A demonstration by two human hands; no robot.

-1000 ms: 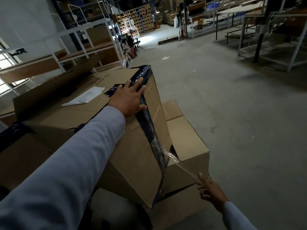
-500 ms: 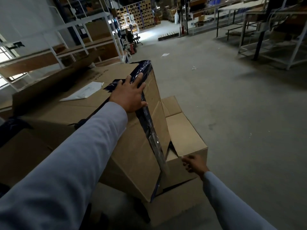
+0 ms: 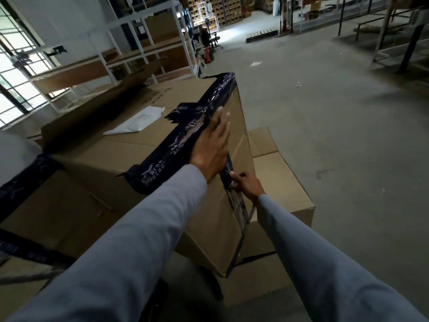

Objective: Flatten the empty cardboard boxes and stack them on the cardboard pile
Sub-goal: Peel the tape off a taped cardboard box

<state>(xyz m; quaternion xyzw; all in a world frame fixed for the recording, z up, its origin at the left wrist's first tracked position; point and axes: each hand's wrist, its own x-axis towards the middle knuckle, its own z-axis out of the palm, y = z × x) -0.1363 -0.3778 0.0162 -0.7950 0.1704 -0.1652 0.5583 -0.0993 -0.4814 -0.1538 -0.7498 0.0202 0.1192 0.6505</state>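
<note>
Both grey-sleeved arms reach forward over a large brown cardboard box (image 3: 130, 173) sealed with dark printed tape (image 3: 176, 140), tilted against a smaller brown box (image 3: 281, 182) on the concrete floor (image 3: 348, 135). The left hand (image 3: 212, 145) lies flat, fingers together, pressing the taped top edge. The right hand (image 3: 246, 184) pinches the tape strip on the box's side.

white shelving (image 3: 148, 36), barred window (image 3: 16, 73), concrete floor (image 3: 336, 126)
</note>
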